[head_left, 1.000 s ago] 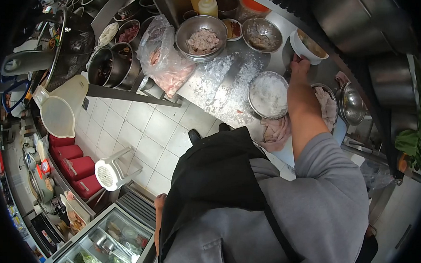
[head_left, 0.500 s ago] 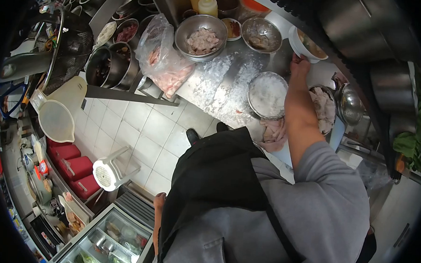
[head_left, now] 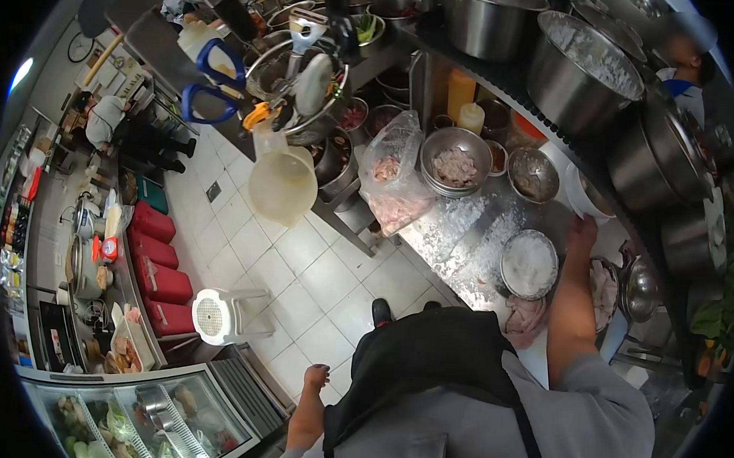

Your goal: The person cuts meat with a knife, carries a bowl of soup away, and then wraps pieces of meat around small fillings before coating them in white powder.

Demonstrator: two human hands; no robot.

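My right hand [head_left: 582, 229] reaches to the back right of the steel worktop, its fingers closed on the near rim of a white bowl [head_left: 579, 196]. What the bowl holds is partly hidden by the shelf. My left hand [head_left: 316, 377] hangs by my side over the floor, loosely curled with nothing in it. Left of my right forearm stands a round pan of white powder [head_left: 529, 265], with pale raw meat [head_left: 526, 315] just below it. More pale meat [head_left: 602, 294] fills a bowl right of the forearm.
Stacked steel bowls [head_left: 454, 159] with meat, a plastic bag of meat [head_left: 398, 181] and a small steel bowl [head_left: 533, 175] line the worktop. A shelf of pots [head_left: 583, 66] overhangs it. Behind are a white stool [head_left: 216, 316] and a glass-topped fridge [head_left: 142, 420]. A person [head_left: 109, 124] stands far left.
The camera view has tilted up and turned left, bringing in more shelf and the far aisle. My right hand stays at the white bowl; my left hand has swung out from my side.
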